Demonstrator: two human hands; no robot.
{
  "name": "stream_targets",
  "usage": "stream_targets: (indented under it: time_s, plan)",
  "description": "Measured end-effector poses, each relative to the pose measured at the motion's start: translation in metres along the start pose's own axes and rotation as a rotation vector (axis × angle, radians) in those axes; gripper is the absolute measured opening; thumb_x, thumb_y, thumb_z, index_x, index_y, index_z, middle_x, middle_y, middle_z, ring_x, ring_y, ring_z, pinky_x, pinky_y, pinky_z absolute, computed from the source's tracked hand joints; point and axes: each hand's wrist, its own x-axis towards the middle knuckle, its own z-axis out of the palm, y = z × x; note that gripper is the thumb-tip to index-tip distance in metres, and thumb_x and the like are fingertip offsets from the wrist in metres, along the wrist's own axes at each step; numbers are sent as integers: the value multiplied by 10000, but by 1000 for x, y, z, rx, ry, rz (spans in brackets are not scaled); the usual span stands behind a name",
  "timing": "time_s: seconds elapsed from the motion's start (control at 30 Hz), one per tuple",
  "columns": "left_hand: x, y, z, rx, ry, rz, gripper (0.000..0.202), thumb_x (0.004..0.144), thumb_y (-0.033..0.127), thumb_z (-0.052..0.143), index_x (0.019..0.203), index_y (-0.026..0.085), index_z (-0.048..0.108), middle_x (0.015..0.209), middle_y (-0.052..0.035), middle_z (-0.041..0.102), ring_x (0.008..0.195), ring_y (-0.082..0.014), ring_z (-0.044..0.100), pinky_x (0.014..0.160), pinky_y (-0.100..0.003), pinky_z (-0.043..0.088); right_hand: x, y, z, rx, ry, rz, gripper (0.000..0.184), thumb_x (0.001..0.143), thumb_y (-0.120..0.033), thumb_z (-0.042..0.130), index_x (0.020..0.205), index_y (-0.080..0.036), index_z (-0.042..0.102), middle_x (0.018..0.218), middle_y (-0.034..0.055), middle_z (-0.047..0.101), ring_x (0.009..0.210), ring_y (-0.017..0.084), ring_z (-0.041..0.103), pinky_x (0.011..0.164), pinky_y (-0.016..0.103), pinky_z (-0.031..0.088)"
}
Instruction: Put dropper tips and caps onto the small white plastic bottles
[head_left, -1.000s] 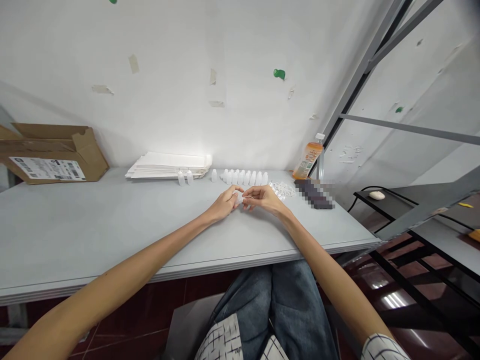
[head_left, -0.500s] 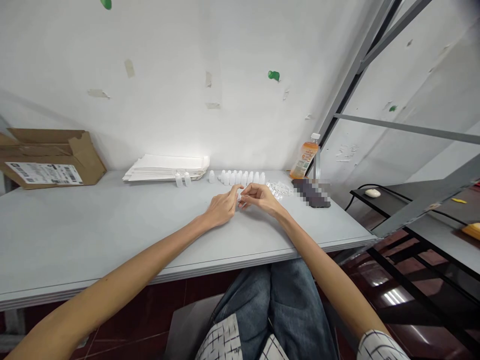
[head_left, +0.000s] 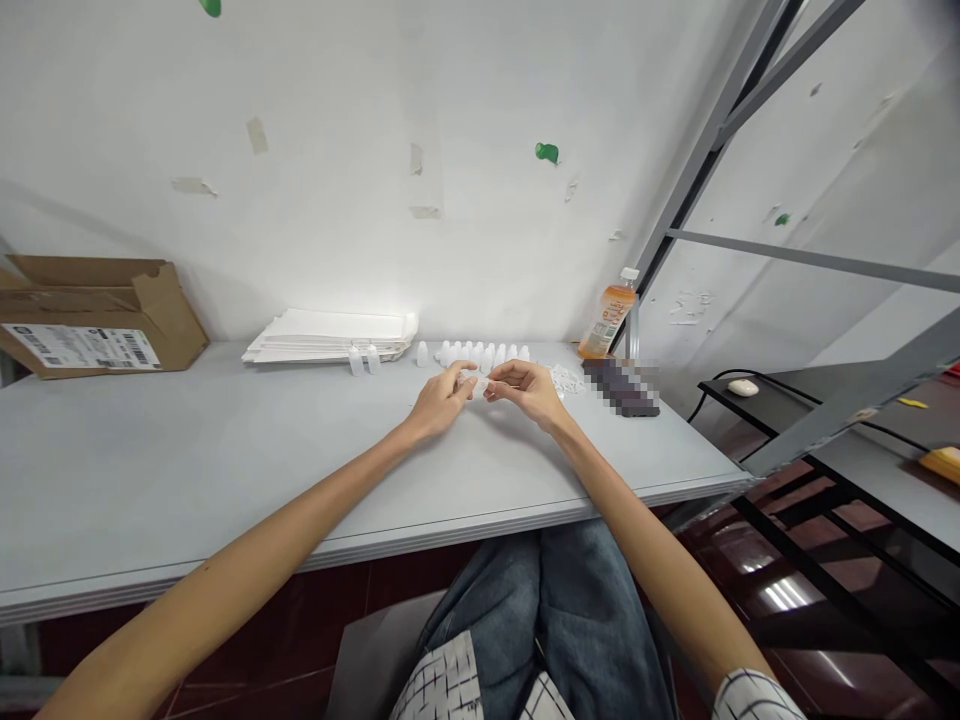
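Observation:
My left hand [head_left: 439, 402] is closed around a small white plastic dropper bottle [head_left: 478, 386] above the table. From the other side my right hand [head_left: 530, 393] pinches the bottle's right end; whether a small part sits in those fingertips is hidden. Just behind the hands stands a row of similar white bottles [head_left: 501, 356]. A single bottle [head_left: 422, 354] is upright to their left. Farther left, two translucent bottles [head_left: 373, 359] with narrow tips stand side by side. Beside my right hand lies a pile of small white plastic pieces [head_left: 568, 380].
A stack of white sheets [head_left: 322, 335] lies against the wall. An open cardboard box [head_left: 105, 315] stands at the far left of the grey table [head_left: 225, 460]. At the right are an orange drink bottle [head_left: 609, 318], a dark pixelated object [head_left: 622, 388] and a metal frame [head_left: 720, 140].
Both hands have shifted slightly, and the left fingers have opened out a little, so more of the white bottle shows between them. The standing bottles have stayed in place.

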Motion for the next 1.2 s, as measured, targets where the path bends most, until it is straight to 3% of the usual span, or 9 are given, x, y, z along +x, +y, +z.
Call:
stream_targets:
  time_s: [0.1,0.23,0.43,0.63,0.87,1.2]
  plan:
    - [2,-4,-2,-262,-70,-50,374,863,441,508,1010,128,651,724,-21,596,597,-125,534,602,-266,444,1,2,0,-47,18,5,337,642,-391,809,847,-151,688,786,53,700,670,185,681,671,365,588]
    - [2,-7,-3,-352,-85,-18,378,825,459,577,950,116,676,709,-24,598,592,-109,515,582,-249,431,-1,1,2,-42,-72,29,349,697,-432,766,872,-143,676,786,66,695,713,211,693,628,358,587]
    - [1,-7,-5,-204,-89,74,341,853,402,552,998,126,689,818,-54,676,637,-122,535,615,-259,439,-4,-2,2,23,-129,50,349,703,-432,772,864,-155,634,820,72,710,715,217,701,611,357,591]
    - [-3,-2,-6,81,4,207,304,874,302,501,1053,127,673,850,-60,681,722,-157,561,636,-270,438,-5,-5,2,79,-120,67,367,658,-419,808,842,-149,642,803,67,715,719,218,703,682,392,596]
    - [-3,-12,-4,152,1,394,259,905,272,479,1021,149,676,956,-83,675,795,-176,594,714,-303,469,-4,-6,0,83,-126,111,338,635,-401,823,769,-144,648,698,33,685,693,212,707,741,412,592]
    - [-1,-10,-1,168,103,346,227,891,273,528,1034,159,664,961,-78,679,830,-182,613,715,-296,482,-5,-10,-8,91,-139,90,312,691,-376,781,905,-170,685,871,62,720,876,267,714,788,429,592]
